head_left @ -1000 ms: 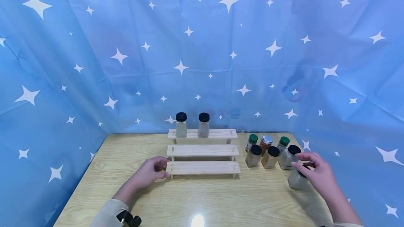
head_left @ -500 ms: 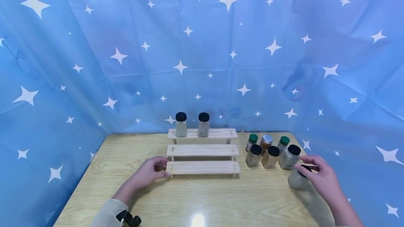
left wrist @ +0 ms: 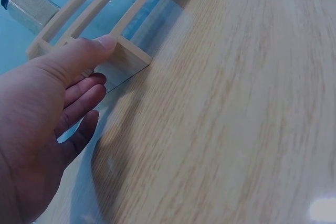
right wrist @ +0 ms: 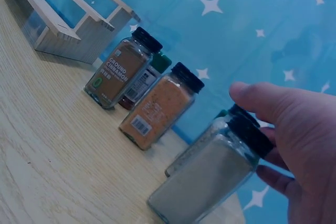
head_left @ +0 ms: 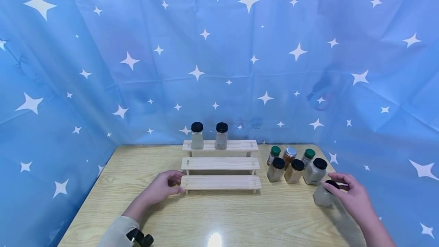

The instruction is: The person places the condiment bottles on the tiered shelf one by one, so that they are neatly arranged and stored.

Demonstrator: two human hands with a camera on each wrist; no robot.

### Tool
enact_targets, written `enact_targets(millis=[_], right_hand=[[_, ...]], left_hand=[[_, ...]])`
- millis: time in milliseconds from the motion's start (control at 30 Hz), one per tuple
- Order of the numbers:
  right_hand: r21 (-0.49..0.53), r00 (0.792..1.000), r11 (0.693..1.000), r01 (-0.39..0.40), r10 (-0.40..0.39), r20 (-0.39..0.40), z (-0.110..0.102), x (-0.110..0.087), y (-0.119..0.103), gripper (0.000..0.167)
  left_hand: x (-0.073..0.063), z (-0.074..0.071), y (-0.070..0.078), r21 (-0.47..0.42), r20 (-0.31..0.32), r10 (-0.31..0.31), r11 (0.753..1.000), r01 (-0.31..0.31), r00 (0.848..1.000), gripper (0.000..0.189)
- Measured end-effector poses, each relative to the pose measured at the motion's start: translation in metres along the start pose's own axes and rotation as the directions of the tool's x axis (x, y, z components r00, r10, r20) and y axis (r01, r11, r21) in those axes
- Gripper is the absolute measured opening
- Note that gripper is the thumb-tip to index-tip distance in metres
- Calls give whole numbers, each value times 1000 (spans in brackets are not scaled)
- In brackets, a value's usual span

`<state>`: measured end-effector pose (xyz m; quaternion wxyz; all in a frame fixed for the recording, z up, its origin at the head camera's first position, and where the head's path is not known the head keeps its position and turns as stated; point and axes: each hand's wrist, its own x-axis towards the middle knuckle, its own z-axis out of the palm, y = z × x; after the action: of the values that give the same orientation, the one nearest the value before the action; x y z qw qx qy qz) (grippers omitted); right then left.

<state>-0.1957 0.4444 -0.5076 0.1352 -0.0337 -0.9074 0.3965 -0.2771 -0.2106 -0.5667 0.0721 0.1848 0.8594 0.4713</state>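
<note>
While left hand point(head_left: 162, 188) grips rack point(head_left: 221, 181), right hand point(head_left: 352, 195) at pale-filled jar point(right wrist: 202, 179), grip unclear.

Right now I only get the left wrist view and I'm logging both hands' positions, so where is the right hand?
Observer: The right hand is at the black lid of the pale-filled jar at the front right; I can't tell how firmly it touches.
Operator: Any label readable nearby?
Observer: Yes, in the right wrist view the cinnamon jar reads GROUND CINNAMON.
Operator: How many stand on that side?
Observer: Seven on the table to the right of the wooden rack, those two included.
</note>
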Motion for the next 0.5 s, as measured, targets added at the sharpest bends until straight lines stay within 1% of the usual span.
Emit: enact_targets(millis=[233,400,500], right_hand=[[11,999,999,-30,30,41,1,-2,3,59],[51,998,998,-43,40,49,3,-3,5,60],[59,998,997,-41,38,47,4,-3,6,59]], left_hand=[[1,0,-1,12,-2,1,1000,-1,1000,55],[1,0,-1,6,-1,2,1000,-2,1000,55],[0,0,-1,9,-4,0,1000,0,1000,56]])
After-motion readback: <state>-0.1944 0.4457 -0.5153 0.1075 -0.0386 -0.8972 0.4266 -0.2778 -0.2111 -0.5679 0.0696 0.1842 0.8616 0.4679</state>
